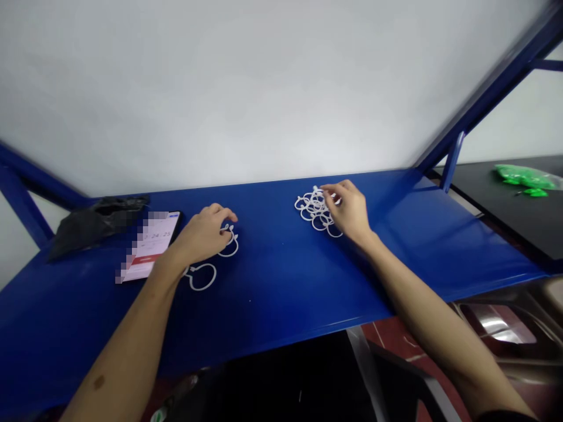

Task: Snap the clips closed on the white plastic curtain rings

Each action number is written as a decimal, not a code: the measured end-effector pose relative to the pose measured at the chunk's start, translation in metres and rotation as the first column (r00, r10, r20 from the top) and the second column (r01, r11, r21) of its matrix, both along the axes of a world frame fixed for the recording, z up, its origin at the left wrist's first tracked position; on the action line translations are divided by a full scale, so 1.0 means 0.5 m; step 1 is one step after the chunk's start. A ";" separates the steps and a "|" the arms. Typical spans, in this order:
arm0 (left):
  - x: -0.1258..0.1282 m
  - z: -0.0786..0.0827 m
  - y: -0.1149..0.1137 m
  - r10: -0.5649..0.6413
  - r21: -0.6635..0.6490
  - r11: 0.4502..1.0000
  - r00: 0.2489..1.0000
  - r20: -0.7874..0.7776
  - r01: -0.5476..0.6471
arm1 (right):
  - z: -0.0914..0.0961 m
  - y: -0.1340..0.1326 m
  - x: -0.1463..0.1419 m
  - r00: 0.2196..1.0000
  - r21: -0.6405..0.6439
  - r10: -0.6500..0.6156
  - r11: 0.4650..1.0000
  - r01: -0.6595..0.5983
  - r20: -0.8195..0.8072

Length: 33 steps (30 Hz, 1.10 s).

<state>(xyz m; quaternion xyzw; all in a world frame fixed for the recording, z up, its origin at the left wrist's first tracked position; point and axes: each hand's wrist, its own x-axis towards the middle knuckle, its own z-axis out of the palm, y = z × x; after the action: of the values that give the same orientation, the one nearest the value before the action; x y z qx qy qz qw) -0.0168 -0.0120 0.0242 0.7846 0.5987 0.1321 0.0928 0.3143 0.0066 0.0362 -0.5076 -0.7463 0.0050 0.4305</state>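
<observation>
White open plastic rings with small knobbed ends, like shower curtain rings, lie in two places on the blue tabletop. My right hand point(349, 206) is at the pile of white rings point(314, 205), index fingertip against its far edge, thumb and index finger apart. Over on the left, my left hand point(206, 231) hovers with fingers bent and a gap between thumb and fingers. A white ring point(229, 255) lies right by its thumb, partly covered by the hand. Closer to me, another white ring point(203, 289) rests beside my left wrist.
A phone point(152, 246) showing a timer lies left of my left forearm. Behind it is a crumpled black plastic bag point(97, 223). Blue frame bars point(457, 146) rise at both table ends. Green items in a clear bag point(523, 176) lie on a black table point(492, 199) at right.
</observation>
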 end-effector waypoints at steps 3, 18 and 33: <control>-0.032 0.011 0.003 0.029 -0.110 0.993 0.994 -0.101 -0.040 | 0.003 0.054 0.061 0.972 -0.088 -0.234 0.969 0.232 -0.008; -0.042 -0.008 0.010 -0.007 -0.094 0.996 1.000 0.018 0.008 | -0.016 0.254 0.187 0.972 -0.542 0.167 0.839 -0.052 0.166; -0.024 0.010 0.009 0.134 0.171 0.976 0.991 0.013 -0.134 | 0.013 0.167 0.154 0.972 -0.106 0.044 0.994 -0.020 0.232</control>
<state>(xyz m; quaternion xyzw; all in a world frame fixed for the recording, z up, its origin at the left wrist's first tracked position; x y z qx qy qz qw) -0.0290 -0.0073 0.0293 0.7473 0.6367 0.1895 0.0160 0.3915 0.0901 0.0427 -0.5141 -0.7986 -0.0096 0.3128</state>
